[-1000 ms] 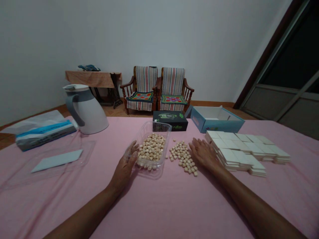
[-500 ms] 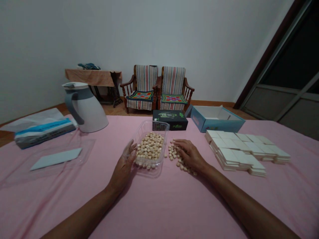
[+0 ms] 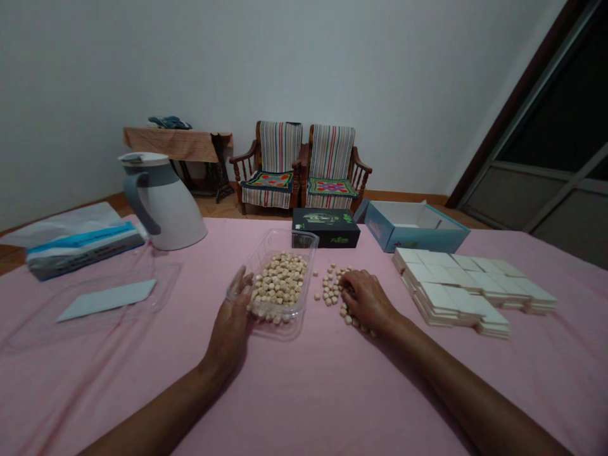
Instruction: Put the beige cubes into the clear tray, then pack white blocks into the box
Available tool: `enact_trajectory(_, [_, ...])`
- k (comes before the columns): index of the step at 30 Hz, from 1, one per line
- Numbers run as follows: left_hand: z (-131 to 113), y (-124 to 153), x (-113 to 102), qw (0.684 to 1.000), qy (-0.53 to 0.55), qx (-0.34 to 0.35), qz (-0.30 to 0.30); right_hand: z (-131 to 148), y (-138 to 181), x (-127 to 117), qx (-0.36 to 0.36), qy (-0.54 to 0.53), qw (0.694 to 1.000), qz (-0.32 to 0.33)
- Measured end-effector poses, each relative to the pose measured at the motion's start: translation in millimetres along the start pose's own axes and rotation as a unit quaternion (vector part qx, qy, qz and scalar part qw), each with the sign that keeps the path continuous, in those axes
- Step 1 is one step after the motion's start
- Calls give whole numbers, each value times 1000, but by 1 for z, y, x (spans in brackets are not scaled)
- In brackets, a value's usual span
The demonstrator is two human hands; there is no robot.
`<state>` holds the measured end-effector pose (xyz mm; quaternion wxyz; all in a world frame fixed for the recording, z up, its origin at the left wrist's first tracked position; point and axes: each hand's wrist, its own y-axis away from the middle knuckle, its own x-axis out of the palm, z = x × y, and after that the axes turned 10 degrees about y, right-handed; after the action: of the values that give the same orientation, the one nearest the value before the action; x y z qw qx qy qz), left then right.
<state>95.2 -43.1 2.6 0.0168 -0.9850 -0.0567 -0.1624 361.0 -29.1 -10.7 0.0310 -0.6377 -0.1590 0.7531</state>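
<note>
My left hand (image 3: 232,320) grips the left side of a clear plastic container (image 3: 311,244), its thumb at the rim. Inside lies a heap of small, pale, wooden-looking cubes (image 3: 280,278) with rounded corners. The container stands on the pink cloth, slightly turned. To its right, my right hand (image 3: 368,297) rests on a patch of loose cubes (image 3: 329,291), its fingers curled in around some of them. The fingertips and whatever lies under the palm are partly hidden.
Low stacks of square pale wooden tiles (image 3: 451,285) lie at right, before an open blue box (image 3: 413,228). A black box (image 3: 325,228) stands behind the container. At left are a white jug (image 3: 173,212), a tissue pack (image 3: 85,247) and a clear lid with a white slab (image 3: 107,301).
My right hand has shifted slightly right and curled its fingers inward, uncovering more loose cubes. My left hand and the container have moved a little left.
</note>
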Motion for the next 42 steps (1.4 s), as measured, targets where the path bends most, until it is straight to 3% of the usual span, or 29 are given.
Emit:
enact_trajectory(4, [2,-3,-3,999,-25,36,-6,0,0,6,2,-19,1000,-9])
enact_trajectory(8, [2,-4,-3,999,-22,28,-12,0,-2,6,13,-40,998,-56])
enact_trajectory(12, [2,-3,-2,1000,7,17,-10,8,-8,-14,26,-149,983,-107])
enact_trajectory(17, [1,-4,-3,1000,12,24,3,37,-29,-42,-12,-258,960,-106])
enact_trajectory(22, [1,-4,-2,999,8,39,22,47,-56,-48,-45,-350,931,-88])
enact_trajectory(24, [-1,-3,-2,999,1,42,22,37,-65,-42,-25,-327,939,-99])
enact_trajectory(27, [-8,1,-1,998,-24,49,24,15,-72,-23,21,-185,978,-98])
enact_trajectory(32, [-14,4,1,996,-49,77,25,-4,-69,13,2,0,1000,16])
enact_trajectory(35, [-14,3,2,994,-54,91,19,-2,-66,19,8,31,998,53])
enact_trajectory(38, [-15,3,2,994,-59,85,21,0,-65,18,27,37,998,50])
enact_trajectory(42, [-16,2,3,994,-61,85,29,-2,-67,9,53,-21,998,-24])
